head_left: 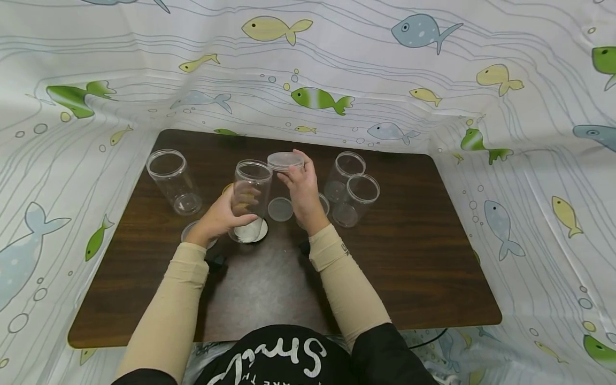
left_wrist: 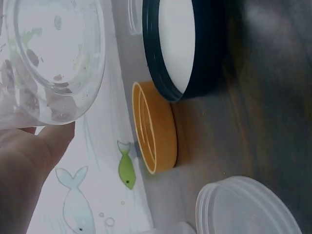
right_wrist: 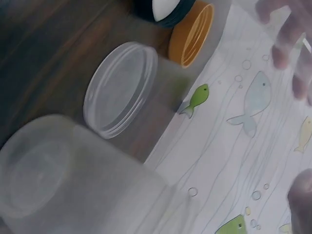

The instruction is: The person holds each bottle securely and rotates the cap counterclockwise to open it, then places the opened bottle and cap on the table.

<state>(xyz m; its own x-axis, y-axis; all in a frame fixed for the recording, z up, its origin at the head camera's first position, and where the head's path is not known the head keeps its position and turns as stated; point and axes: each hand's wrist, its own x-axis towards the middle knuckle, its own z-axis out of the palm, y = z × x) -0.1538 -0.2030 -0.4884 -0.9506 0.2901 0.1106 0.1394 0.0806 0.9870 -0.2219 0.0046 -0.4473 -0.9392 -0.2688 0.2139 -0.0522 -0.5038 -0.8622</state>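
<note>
In the head view, my left hand [head_left: 217, 215] grips a clear plastic jar [head_left: 253, 174], open at the top, with fingers showing through its wall. The left wrist view shows the jar's base [left_wrist: 53, 58] raised off the table. To its right, my right hand [head_left: 305, 195] holds a clear lid [head_left: 285, 160] by its edge, close to the jar's rim but not screwed onto it. On the table near the jar are a dark lid with a white liner [left_wrist: 177, 44], an orange lid [left_wrist: 156, 129] and a clear lid [head_left: 280, 209].
One open clear jar [head_left: 168, 179] stands at the left. Two more, a rear jar [head_left: 345, 163] and a front jar [head_left: 362, 190], stand at the right. Another clear lid [head_left: 324, 203] lies partly behind my right hand. A patterned fish sheet [head_left: 327, 64] surrounds the brown table [head_left: 414, 256].
</note>
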